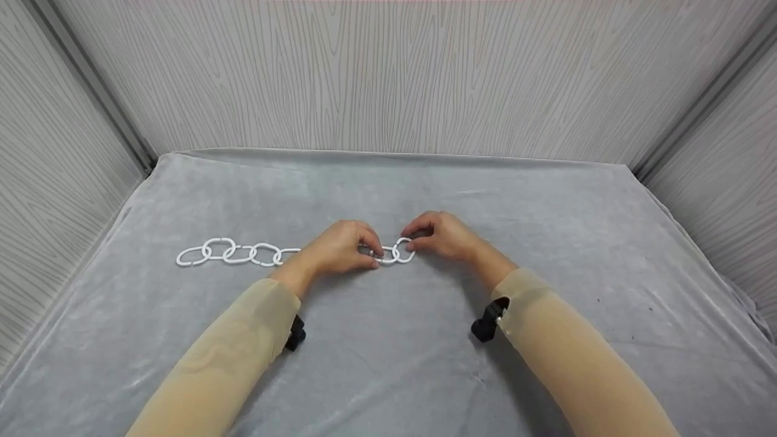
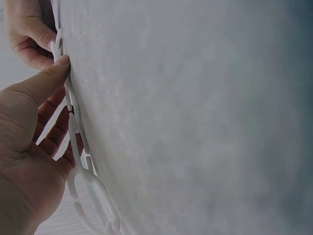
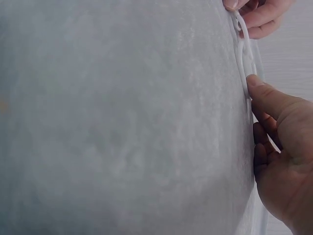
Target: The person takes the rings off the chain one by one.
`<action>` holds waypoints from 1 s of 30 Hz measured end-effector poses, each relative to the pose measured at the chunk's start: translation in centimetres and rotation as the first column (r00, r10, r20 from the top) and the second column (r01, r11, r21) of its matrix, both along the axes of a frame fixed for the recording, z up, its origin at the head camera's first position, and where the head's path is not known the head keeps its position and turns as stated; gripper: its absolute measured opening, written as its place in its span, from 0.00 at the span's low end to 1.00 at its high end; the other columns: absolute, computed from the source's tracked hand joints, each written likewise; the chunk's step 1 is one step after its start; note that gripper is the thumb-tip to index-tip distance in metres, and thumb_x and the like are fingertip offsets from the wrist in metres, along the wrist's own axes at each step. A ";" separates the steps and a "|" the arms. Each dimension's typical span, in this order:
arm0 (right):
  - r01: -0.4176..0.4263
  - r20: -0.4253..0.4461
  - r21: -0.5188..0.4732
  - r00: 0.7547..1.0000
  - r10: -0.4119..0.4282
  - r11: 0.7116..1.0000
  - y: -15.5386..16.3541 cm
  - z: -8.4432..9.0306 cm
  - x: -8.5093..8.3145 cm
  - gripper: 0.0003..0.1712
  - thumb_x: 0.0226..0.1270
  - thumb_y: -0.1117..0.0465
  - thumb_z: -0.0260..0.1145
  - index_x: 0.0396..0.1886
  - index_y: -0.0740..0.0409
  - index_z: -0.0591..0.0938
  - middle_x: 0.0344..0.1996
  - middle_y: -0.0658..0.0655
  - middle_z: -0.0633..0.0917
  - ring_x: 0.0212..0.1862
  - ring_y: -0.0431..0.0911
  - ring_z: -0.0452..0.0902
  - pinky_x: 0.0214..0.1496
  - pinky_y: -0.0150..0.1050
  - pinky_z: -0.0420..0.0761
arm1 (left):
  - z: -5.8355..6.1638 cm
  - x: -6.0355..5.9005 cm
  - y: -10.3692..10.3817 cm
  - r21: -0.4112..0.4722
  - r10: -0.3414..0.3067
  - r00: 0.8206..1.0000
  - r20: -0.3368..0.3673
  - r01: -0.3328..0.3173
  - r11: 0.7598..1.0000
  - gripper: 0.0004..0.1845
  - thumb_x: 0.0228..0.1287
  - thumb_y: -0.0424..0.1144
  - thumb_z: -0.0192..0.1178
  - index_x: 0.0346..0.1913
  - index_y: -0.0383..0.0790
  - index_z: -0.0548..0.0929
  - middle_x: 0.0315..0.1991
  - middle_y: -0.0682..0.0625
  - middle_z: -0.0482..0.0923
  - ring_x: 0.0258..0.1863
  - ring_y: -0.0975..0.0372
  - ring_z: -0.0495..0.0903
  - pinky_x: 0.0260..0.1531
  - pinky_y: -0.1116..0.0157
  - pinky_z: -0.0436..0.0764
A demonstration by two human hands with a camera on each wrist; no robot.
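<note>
A chain of white oval plastic links (image 1: 243,252) lies on the grey cloth (image 1: 388,364), running from the left towards the middle. My left hand (image 1: 343,247) pinches a link near the chain's right end, thumb pressed to it (image 2: 61,68). My right hand (image 1: 440,235) pinches the last link (image 1: 403,250) at the right end; its thumb (image 3: 261,90) lies against the link (image 3: 246,56). The two hands are a few centimetres apart. The links under my left hand are partly hidden.
Grey wood-grain walls (image 1: 388,73) close in the cloth-covered surface at the back and both sides. Black wrist-camera mounts (image 1: 488,320) sit under both beige sleeves.
</note>
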State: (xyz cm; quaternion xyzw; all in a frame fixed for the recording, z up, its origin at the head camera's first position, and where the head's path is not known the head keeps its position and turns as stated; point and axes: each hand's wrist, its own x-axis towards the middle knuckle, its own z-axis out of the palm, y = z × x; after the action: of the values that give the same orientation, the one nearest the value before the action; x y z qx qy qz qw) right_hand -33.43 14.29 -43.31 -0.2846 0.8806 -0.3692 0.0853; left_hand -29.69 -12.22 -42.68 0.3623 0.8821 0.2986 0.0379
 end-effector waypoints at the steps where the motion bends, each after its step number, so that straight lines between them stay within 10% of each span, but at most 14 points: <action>1: -0.001 -0.003 0.005 1.000 0.001 1.000 0.0 0.0 0.0 0.15 0.64 0.64 0.80 0.50 0.59 0.92 0.46 0.54 0.92 0.53 0.48 0.83 0.59 0.41 0.78 | 0.0 0.0 0.0 0.000 -0.004 1.000 -0.002 0.004 1.000 0.09 0.57 0.33 0.79 0.41 0.39 0.94 0.46 0.46 0.89 0.52 0.52 0.85 0.59 0.54 0.79; 30: 0.135 0.025 -0.046 0.991 -0.134 0.990 -0.7 0.1 0.5 0.06 0.69 0.62 0.76 0.41 0.60 0.91 0.36 0.50 0.88 0.43 0.43 0.79 0.50 0.35 0.76 | 0.4 0.6 0.3 0.011 0.023 0.999 -0.025 -0.022 1.000 0.03 0.58 0.31 0.77 0.34 0.37 0.93 0.42 0.45 0.87 0.47 0.52 0.85 0.55 0.54 0.80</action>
State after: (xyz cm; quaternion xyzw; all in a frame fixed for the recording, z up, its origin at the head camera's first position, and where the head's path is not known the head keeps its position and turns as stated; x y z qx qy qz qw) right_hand -32.93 13.63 -43.20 -0.2227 0.8877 -0.3980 0.0630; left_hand -29.14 -11.89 -42.27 0.3563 0.8850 0.2989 0.0215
